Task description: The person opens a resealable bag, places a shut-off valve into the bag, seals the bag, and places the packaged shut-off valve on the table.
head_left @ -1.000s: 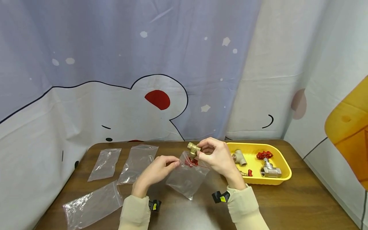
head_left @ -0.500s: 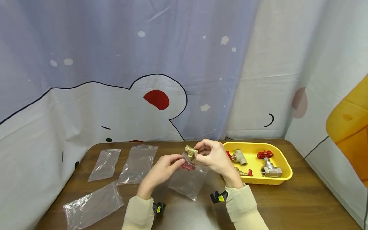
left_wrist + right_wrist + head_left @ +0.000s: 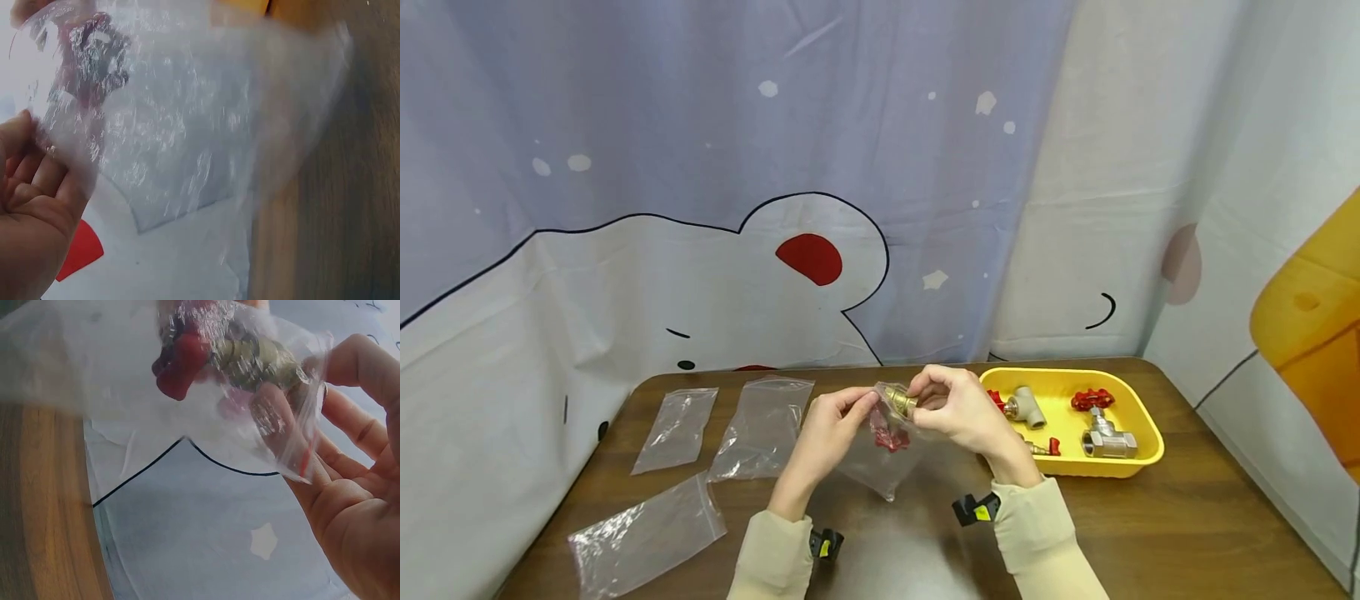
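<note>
In the head view, my right hand (image 3: 966,412) grips the body of a brass valve (image 3: 898,402) with a red handwheel (image 3: 891,438), which points downward. The valve is within the mouth of a clear zip bag (image 3: 880,475); in the right wrist view, my thumb is inside the film too, next to the valve (image 3: 250,359). My left hand (image 3: 823,437) pinches the bag's edge on the other side. Seen from the left wrist, the bag (image 3: 175,125) spreads out beside my fingers, with the red wheel blurred behind the film.
A yellow tray (image 3: 1097,470) stands at right, holding a grey tee-shaped valve (image 3: 1028,408), a small brass valve (image 3: 1043,448) and a steel valve (image 3: 1108,443) with a red wheel. Three clear bags (image 3: 676,429) lie on the table's left. A printed curtain (image 3: 700,167) hangs behind.
The brass valve has gone from above the bag's opening to inside it, handwheel first. My left hand has risen slightly and moved right, pulling the bag's edge up around the valve.
</note>
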### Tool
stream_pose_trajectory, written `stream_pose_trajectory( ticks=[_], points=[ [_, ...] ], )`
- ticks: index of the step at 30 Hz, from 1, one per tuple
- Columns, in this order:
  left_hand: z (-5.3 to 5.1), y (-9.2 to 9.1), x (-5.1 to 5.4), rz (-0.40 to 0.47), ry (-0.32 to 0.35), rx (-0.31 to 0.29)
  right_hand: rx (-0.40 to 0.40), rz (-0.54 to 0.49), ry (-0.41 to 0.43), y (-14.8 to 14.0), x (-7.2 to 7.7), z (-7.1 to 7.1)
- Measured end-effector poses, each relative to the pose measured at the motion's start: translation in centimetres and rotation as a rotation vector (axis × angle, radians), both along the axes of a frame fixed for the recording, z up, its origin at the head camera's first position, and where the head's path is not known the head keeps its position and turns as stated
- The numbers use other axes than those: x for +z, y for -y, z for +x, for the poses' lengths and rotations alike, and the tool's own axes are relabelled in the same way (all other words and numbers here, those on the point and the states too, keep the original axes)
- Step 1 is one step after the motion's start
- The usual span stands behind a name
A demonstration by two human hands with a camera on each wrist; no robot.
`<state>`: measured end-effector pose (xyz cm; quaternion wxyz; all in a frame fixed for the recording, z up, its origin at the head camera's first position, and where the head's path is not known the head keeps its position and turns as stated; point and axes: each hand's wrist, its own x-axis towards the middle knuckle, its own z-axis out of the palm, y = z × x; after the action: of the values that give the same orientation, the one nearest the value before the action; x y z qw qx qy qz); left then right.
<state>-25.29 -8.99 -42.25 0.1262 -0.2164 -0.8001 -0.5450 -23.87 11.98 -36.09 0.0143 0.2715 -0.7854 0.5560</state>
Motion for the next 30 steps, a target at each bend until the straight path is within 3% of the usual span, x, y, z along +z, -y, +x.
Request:
stream_pose_trajectory(
  ticks=[4,9,14,18,22,25,30],
  points=[
    [0.1,-0.1,0.2,0.027,-0.019,0.021,0.007,0.02,-0.019,-0.1,-1.0,-0.7],
    [0.1,-0.3,0.2,0.093,0.084,-0.06,0.045,-0.002,-0.03,-0.4,-3.2,-2.2],
    [0.7,-0.5,1.2,0.119,0.153,-0.11,0.065,0.015,-0.036,0.0,-2.6,-1.8],
    [1.8,-0.6,2.8,0.098,0.15,-0.118,0.079,0.04,-0.053,0.4,-1.4,-0.9],
    [2.3,-0.7,3.3,0.075,0.121,-0.123,0.068,0.057,-0.06,0.4,-1.9,-1.2],
    [1.5,-0.8,2.1,0.084,0.1,-0.111,0.062,0.041,-0.073,0.1,-2.8,-1.9],
    [0.1,-0.6,0.1,0.101,0.078,-0.057,0.017,0.005,-0.116,-0.7,-2.8,-2.3]
  ],
)
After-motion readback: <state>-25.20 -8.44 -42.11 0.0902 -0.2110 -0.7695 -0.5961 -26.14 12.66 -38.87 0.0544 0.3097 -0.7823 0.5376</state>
